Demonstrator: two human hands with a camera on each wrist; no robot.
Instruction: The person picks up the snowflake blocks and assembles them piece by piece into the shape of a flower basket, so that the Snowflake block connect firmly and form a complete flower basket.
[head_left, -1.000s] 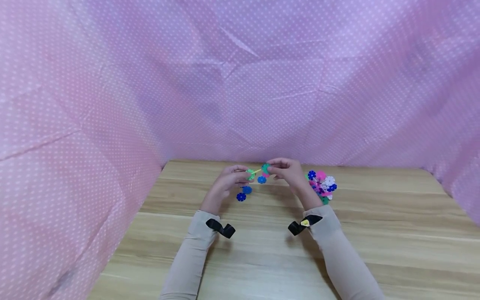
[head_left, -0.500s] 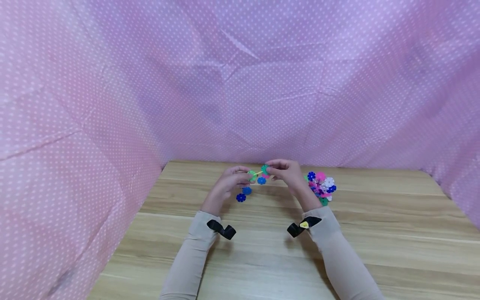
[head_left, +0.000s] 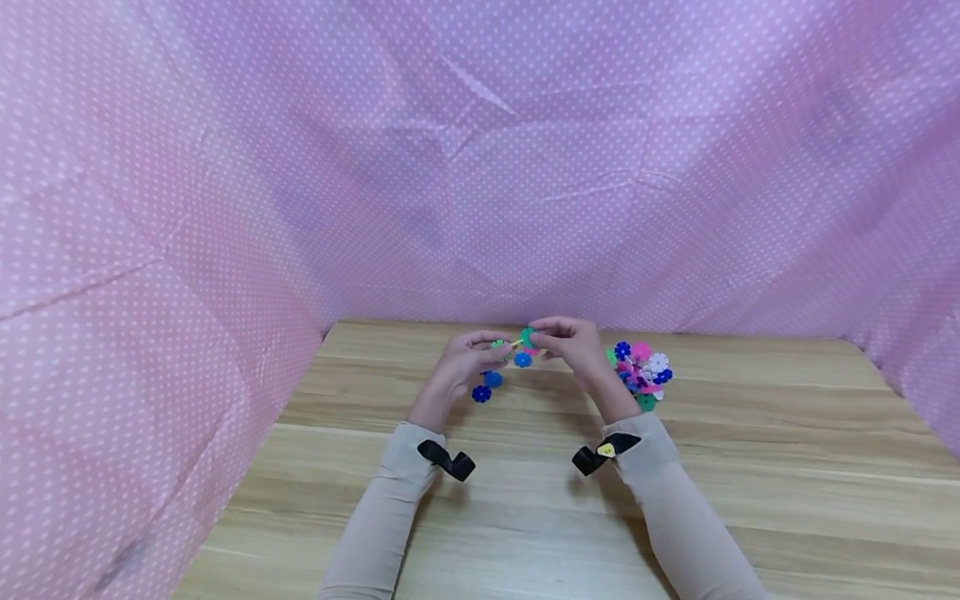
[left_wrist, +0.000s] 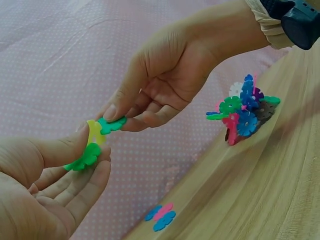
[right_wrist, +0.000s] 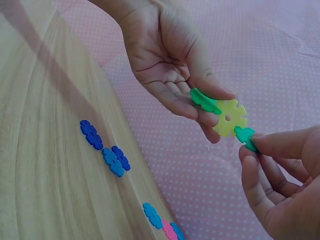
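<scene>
My left hand [right_wrist: 175, 65], top center, pinches a bright-green disc [right_wrist: 202, 100] touching a yellow disc [right_wrist: 238, 114]; my right hand [right_wrist: 292, 200], lower right, pinches a teal disc [right_wrist: 244, 136].

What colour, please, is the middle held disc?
The middle disc is yellow, clearest in the right wrist view.

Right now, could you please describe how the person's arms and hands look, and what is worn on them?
The left hand and the right hand are bare, without gloves. The left sleeve and the right sleeve are long, plain and beige. A black strap sits at each wrist: the left strap and the right strap, which shows a small yellow mark.
</scene>
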